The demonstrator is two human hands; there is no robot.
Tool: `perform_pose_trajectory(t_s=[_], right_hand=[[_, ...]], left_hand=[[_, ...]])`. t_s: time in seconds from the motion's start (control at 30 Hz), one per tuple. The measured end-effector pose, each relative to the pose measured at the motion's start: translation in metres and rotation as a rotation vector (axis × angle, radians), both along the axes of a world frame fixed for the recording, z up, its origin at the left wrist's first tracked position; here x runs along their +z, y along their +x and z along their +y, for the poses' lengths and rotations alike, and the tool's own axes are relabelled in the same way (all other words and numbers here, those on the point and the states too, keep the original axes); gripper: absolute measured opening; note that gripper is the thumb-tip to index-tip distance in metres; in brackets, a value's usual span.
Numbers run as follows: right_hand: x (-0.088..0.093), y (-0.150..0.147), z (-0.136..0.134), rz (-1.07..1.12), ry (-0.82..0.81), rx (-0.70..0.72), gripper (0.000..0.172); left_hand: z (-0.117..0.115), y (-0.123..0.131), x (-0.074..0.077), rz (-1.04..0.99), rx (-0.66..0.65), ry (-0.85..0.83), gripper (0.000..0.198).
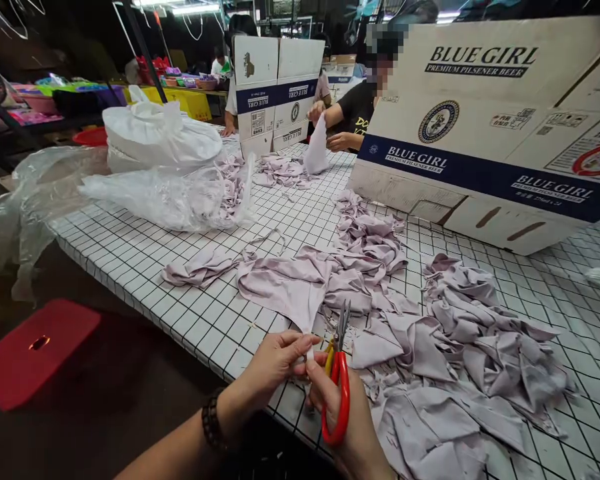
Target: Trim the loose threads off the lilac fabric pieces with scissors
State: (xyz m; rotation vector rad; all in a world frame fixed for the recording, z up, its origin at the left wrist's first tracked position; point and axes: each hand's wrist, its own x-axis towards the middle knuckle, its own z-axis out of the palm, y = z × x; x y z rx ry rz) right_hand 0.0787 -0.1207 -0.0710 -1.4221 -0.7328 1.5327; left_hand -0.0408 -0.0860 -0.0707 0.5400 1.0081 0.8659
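My left hand (273,363), with a dark beaded bracelet on the wrist, pinches the narrow end of a pale mauve fabric piece (290,287). The wider part of that piece lies spread on the table. In my right hand (363,433) is a pair of scissors (342,400) with red handles, a yellow part beside them and the blades pointing away from me. My right thumb and fingers also meet at the fabric's tip, close to my left fingertips. More mauve pieces (460,340) lie in a loose heap to the right.
The table (145,253) has a white top with black grid lines. Cardboard boxes (475,87) stand at the right and back. A clear plastic bag (180,200) with mauve pieces lies at left. A co-worker's hand (344,141) is near raised fabric. A red stool (40,347) is on the floor.
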Motion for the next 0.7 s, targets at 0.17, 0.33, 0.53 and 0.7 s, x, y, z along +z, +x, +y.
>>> perform_pose_trajectory(t_s=[0.17, 0.33, 0.53, 0.7], right_hand=[[0.008, 0.039, 0.024, -0.406, 0.260, 0.012, 0.036], [0.016, 0.033, 0.072, -0.385, 0.496, 0.457, 0.017], [0.020, 0.016, 0.095, -0.385, 0.516, 0.430, 0.014], [0.011, 0.013, 0.084, -0.389, 0.513, 0.262, 0.017]], left_hand=[[-0.009, -0.004, -0.005, -0.021, 0.059, 0.039, 0.047], [-0.009, -0.012, -0.010, -0.008, 0.089, 0.109, 0.047], [0.007, -0.018, -0.006, 0.062, 0.113, 0.219, 0.050], [0.021, -0.016, -0.003, 0.398, 0.319, 0.540, 0.038]])
